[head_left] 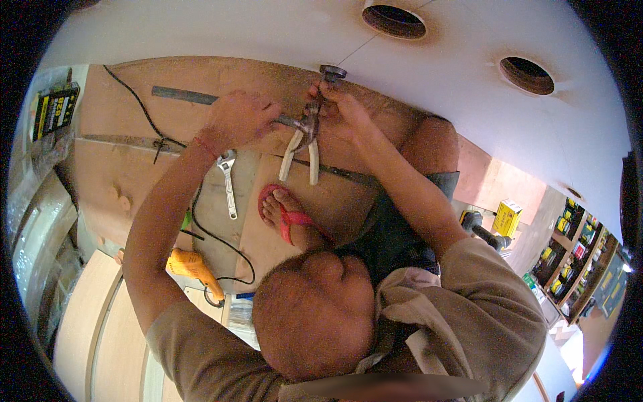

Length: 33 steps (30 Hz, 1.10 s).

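My left hand (236,119) is clamped on the hammer (299,124) handle, my right hand (343,112) pinching the pliers (303,149) near the white panel (469,107) edge. If that pinch slips, the hammer head could catch my fingers or dent the panel.

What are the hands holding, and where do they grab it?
The pliers: the left hand and right hand grip near the head, cream handles hanging free.

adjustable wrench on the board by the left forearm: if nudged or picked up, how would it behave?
The adjustable wrench looks like solid metal, so probably rigid and heavy for its size. It lies flat on the wooden board, so it would likely slide, not roll. Its shiny handle may be slippery.
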Each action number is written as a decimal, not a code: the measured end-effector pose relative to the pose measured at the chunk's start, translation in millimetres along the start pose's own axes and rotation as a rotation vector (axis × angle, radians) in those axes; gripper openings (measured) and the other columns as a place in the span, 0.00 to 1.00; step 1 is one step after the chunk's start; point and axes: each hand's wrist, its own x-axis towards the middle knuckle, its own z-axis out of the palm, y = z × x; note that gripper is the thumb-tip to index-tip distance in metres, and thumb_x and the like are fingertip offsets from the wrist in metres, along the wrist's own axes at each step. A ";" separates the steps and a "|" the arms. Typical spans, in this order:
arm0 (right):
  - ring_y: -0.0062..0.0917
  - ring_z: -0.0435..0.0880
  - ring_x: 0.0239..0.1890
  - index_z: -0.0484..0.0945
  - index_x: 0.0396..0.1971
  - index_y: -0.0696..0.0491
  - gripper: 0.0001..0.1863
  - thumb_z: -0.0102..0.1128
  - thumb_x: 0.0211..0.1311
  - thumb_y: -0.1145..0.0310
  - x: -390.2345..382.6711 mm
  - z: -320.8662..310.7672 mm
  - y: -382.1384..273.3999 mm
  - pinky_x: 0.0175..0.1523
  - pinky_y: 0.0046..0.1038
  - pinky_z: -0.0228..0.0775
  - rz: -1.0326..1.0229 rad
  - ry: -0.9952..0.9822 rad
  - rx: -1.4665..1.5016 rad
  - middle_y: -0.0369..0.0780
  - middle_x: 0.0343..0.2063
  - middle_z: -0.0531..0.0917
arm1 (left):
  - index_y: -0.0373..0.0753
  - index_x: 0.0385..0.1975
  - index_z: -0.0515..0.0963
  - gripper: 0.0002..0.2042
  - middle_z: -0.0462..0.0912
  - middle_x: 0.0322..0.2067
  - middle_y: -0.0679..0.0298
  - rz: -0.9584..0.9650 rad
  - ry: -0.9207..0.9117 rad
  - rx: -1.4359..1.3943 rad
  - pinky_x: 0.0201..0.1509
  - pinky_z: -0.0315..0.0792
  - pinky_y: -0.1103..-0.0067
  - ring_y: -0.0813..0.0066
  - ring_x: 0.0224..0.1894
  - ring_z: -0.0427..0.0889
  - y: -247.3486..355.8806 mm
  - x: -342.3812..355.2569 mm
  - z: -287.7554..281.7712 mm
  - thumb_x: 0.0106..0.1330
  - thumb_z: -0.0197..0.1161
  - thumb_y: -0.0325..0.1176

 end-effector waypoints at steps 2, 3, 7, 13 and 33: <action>0.28 0.81 0.45 0.76 0.43 0.50 0.07 0.53 0.73 0.63 0.9 -0.2 0.6 0.56 0.40 0.73 0.008 0.044 0.047 0.35 0.37 0.81 | 0.46 0.36 0.76 0.14 0.82 0.35 0.62 0.160 0.106 0.002 0.41 0.77 0.64 0.60 0.41 0.83 -1.2 -1.8 0.3 0.60 0.62 0.48; 0.28 0.81 0.46 0.76 0.43 0.50 0.07 0.53 0.73 0.64 1.2 -0.7 1.2 0.56 0.40 0.73 0.015 0.069 0.068 0.35 0.38 0.81 | 0.46 0.36 0.76 0.14 0.82 0.35 0.62 0.307 0.159 -0.011 0.42 0.78 0.64 0.60 0.41 0.83 -1.5 -2.5 0.9 0.60 0.62 0.49; 0.28 0.81 0.47 0.77 0.43 0.50 0.07 0.54 0.73 0.64 2.7 -1.2 1.4 0.57 0.40 0.72 -0.008 -0.004 0.055 0.35 0.38 0.82 | 0.47 0.38 0.77 0.14 0.82 0.33 0.63 0.010 0.107 0.013 0.42 0.78 0.65 0.61 0.40 0.84 -7.5 -1.6 2.9 0.61 0.61 0.49; 0.28 0.80 0.47 0.77 0.43 0.49 0.07 0.56 0.72 0.63 1.9 -0.4 2.1 0.55 0.39 0.72 0.030 0.106 0.045 0.34 0.38 0.82 | 0.46 0.40 0.77 0.14 0.81 0.32 0.63 0.086 0.110 0.013 0.38 0.78 0.63 0.60 0.38 0.83 0.8 -7.2 14.8 0.62 0.60 0.48; 0.28 0.80 0.46 0.77 0.44 0.48 0.06 0.53 0.72 0.65 -0.4 2.6 -3.4 0.57 0.36 0.71 0.018 0.032 -0.003 0.34 0.39 0.81 | 0.47 0.39 0.76 0.14 0.80 0.30 0.62 0.019 0.043 -0.041 0.36 0.78 0.63 0.60 0.37 0.84 2.6 -5.5 14.6 0.57 0.63 0.45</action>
